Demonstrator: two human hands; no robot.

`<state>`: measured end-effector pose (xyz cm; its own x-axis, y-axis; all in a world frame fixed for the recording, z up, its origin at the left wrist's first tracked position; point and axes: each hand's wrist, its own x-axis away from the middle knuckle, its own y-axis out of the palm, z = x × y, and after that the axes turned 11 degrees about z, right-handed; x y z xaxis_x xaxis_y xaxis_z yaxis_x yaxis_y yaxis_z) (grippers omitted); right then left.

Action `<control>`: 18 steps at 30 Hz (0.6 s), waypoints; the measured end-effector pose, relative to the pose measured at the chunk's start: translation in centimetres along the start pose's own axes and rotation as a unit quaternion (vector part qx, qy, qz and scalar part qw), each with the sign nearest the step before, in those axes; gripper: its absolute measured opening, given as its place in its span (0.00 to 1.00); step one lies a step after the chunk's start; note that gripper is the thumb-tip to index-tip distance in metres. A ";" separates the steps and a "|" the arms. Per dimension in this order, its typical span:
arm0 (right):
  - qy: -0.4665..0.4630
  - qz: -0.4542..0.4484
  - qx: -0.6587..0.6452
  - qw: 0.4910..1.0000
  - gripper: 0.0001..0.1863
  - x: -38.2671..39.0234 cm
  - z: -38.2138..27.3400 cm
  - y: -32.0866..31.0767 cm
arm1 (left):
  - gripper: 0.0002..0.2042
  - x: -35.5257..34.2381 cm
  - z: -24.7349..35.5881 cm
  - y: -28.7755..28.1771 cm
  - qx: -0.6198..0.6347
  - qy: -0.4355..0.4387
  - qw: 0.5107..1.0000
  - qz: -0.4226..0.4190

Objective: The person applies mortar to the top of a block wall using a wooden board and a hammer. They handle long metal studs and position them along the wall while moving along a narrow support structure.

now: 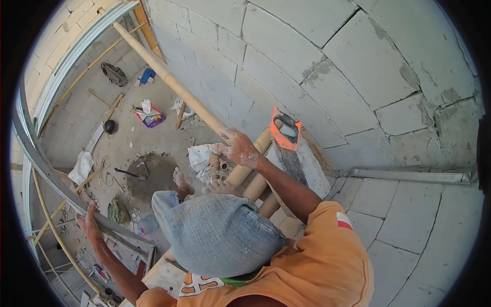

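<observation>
My left hand (90, 223), reaching out to the left, is closed around a long grey metal profile (61, 189) that curves across the view. My right hand (239, 148), dusted with pale powder, grips the near end of a long bamboo pole (169, 79) slanting up to the far left. Just right of that hand, a handsaw (286, 130) with an orange and black handle leans by the block wall. Its blade points down toward me. Thick bamboo poles (243, 174) lie beneath my right forearm, near my bare feet.
A pale block wall (286, 56) rises on the right. Far below, the floor holds a colourful bag (149, 115), a black round object (109, 127), a backpack (113, 74), a white sack (82, 168) and a water bottle (147, 225). More metal profiles (76, 56) run along the left.
</observation>
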<state>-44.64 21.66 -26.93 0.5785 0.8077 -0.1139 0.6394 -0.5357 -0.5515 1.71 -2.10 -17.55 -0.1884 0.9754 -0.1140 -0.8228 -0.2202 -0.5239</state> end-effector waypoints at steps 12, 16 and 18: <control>0.189 0.175 0.313 0.914 0.31 3.3 13.7 -16.1 | 0.14 -0.7 1.2 -5.5 0.054 0.022 0.993 0.106; 0.227 0.078 0.244 0.940 0.30 3.0 15.7 -15.4 | 0.14 -0.1 2.3 -7.1 0.068 -0.015 0.990 0.119; 0.104 0.151 0.242 0.953 0.29 3.0 16.7 -14.7 | 0.14 0.5 2.4 -8.2 0.098 -0.016 0.987 0.127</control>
<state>-60.72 36.05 -32.94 0.8194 0.5410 -0.1895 0.1477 -0.5187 -0.8421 7.10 0.20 -11.25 -0.4161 0.8886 -0.1930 -0.8340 -0.4575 -0.3085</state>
